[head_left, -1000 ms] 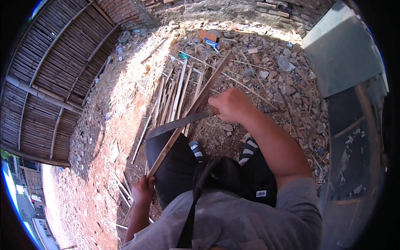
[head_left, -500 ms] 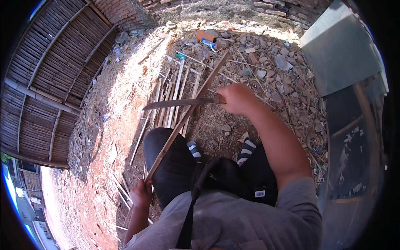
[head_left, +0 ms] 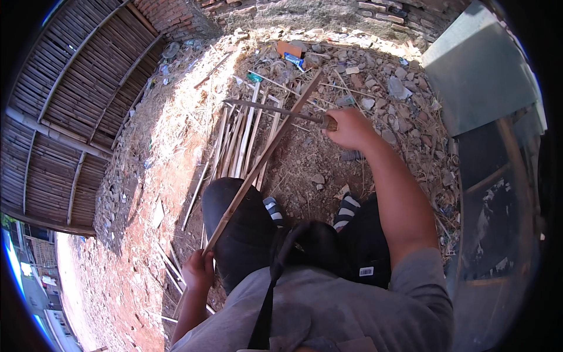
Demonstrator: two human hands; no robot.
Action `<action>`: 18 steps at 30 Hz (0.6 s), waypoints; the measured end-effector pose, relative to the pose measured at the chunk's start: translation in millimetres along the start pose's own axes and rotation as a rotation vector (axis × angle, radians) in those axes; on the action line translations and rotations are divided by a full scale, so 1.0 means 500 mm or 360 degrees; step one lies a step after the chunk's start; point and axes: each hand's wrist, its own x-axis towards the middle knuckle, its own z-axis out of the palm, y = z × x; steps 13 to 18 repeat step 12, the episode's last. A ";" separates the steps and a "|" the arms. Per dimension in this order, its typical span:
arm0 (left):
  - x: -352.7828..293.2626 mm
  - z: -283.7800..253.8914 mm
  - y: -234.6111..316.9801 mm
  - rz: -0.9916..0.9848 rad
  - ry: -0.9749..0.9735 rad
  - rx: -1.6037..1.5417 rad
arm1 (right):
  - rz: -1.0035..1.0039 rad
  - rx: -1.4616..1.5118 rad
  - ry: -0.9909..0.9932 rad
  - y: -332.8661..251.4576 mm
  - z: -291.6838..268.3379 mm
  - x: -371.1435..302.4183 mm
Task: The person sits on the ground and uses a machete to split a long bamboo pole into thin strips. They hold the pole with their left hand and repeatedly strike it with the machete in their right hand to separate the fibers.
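My right hand (head_left: 350,129) is closed around the wooden handle of a machete (head_left: 272,108). Its dark blade points left and crosses the upper part of a long wooden or bamboo strip (head_left: 258,167); I cannot tell whether the two touch. That strip runs diagonally over my left knee, its far end beyond the blade. Near its lower end, my left hand (head_left: 198,270) grips it beside my left thigh. Several pale strips (head_left: 241,141) lie side by side on the ground ahead, partly behind the held strip and the blade.
Rubble and broken stones (head_left: 404,117) cover the ground to the right, near a grey-green panel (head_left: 481,76). A woven bamboo wall (head_left: 76,76) stands at the left. Brick walls (head_left: 305,16) close off the far side. More thin strips (head_left: 169,267) lie left of my left hand.
My right hand has moved slightly right and the machete blade has shifted away from me, up along the strip. My left hand and the strip have stayed nearly still.
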 end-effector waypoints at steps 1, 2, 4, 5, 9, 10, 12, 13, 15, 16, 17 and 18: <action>0.000 0.000 0.003 -0.0062 -0.0038 -0.0084 | -0.0038 -0.0064 -0.0096 -0.014 -0.007 -0.008; 0.000 -0.001 0.003 -0.0111 -0.0060 -0.0168 | -0.0087 -0.0123 -0.0184 -0.029 -0.014 -0.011; 0.000 -0.002 0.000 -0.0211 -0.0103 -0.0337 | -0.0185 -0.0222 -0.0300 -0.047 -0.010 -0.011; 0.003 -0.007 0.001 -0.0216 -0.0197 -0.0246 | -0.0225 -0.0264 -0.0328 -0.052 -0.006 -0.012; 0.025 -0.019 0.000 -0.0270 -0.0498 -0.0031 | -0.0367 -0.0215 -0.0264 -0.044 0.037 -0.014; 0.028 -0.018 -0.003 -0.0290 -0.0555 -0.0015 | -0.0379 -0.0266 -0.0293 -0.042 0.044 -0.014; 0.027 -0.008 -0.025 -0.0297 -0.0564 -0.0012 | -0.0408 -0.0361 -0.0356 -0.065 0.055 -0.011; 0.027 -0.008 -0.025 -0.0297 -0.0564 -0.0012 | -0.0408 -0.0361 -0.0356 -0.065 0.055 -0.011; 0.027 -0.008 -0.025 -0.0297 -0.0564 -0.0012 | -0.0408 -0.0361 -0.0356 -0.065 0.055 -0.011; 0.027 -0.008 -0.025 -0.0297 -0.0564 -0.0012 | -0.0408 -0.0361 -0.0356 -0.065 0.055 -0.011; 0.027 -0.008 -0.025 -0.0297 -0.0564 -0.0012 | -0.0408 -0.0361 -0.0356 -0.065 0.055 -0.011; 0.027 -0.008 -0.025 -0.0297 -0.0564 -0.0012 | -0.0408 -0.0361 -0.0356 -0.065 0.055 -0.011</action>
